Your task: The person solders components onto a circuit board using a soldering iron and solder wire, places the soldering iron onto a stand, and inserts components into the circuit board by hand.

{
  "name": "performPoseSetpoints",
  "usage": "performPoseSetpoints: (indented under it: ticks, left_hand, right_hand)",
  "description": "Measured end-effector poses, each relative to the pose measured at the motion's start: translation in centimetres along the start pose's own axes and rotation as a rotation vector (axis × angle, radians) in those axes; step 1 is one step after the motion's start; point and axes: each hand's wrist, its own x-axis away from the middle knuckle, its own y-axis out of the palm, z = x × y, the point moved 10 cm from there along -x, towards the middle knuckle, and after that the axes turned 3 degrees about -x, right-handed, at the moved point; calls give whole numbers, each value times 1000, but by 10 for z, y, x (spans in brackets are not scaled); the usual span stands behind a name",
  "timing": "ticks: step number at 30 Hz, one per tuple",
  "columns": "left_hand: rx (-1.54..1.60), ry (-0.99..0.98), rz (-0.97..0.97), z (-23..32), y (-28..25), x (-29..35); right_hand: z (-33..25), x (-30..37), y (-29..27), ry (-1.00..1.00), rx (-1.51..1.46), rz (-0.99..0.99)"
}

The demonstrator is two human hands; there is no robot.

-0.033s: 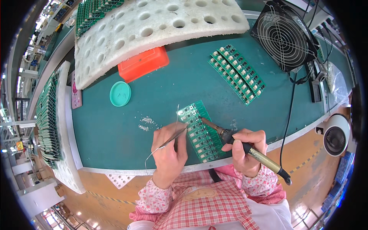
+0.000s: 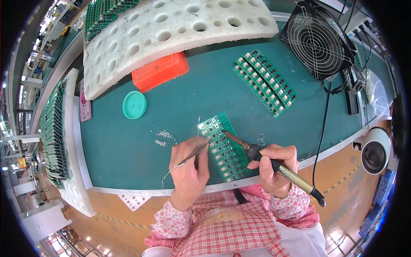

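A green circuit board panel [image 2: 222,147] with rows of small parts lies on the mat near the front edge. My right hand [image 2: 276,167] is closed around a soldering iron [image 2: 295,177] with a black and gold handle. The iron's tip meets the panel, or hovers just over it, near its upper rows. My left hand [image 2: 188,167] is closed on tweezers [image 2: 195,154], whose points reach the panel's left edge. A thin silvery wire [image 2: 168,174], probably solder, also runs through the left hand; its upper end stands above the panel's upper left corner.
Loose silvery bits [image 2: 164,136] and a teal round lid [image 2: 134,105] lie left of the panel. Behind are a red box [image 2: 160,72] and a white foam block [image 2: 180,36]. More boards [image 2: 265,83] lie back right, beside a black fan [image 2: 319,43]. A black cable [image 2: 324,137] crosses the right side.
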Motion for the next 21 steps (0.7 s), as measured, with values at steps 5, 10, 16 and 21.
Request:
performPoseSetpoints:
  ticks: [5,10,16,21]
  left_hand:
    - [-7,-1,-9,0,0,-1]
    - [-16,14,-7,4,-1,-3]
    - [-10,-8,-14,3,-1,-2]
    - [-20,1,-24,1,0,-1]
  right_hand:
    - [0,0,0,-6,6,2]
    - [-2,-1,1,2,-18,3]
    - [5,-6,3,142,-243,97]
    - [4,-15,11,123,-357,79]
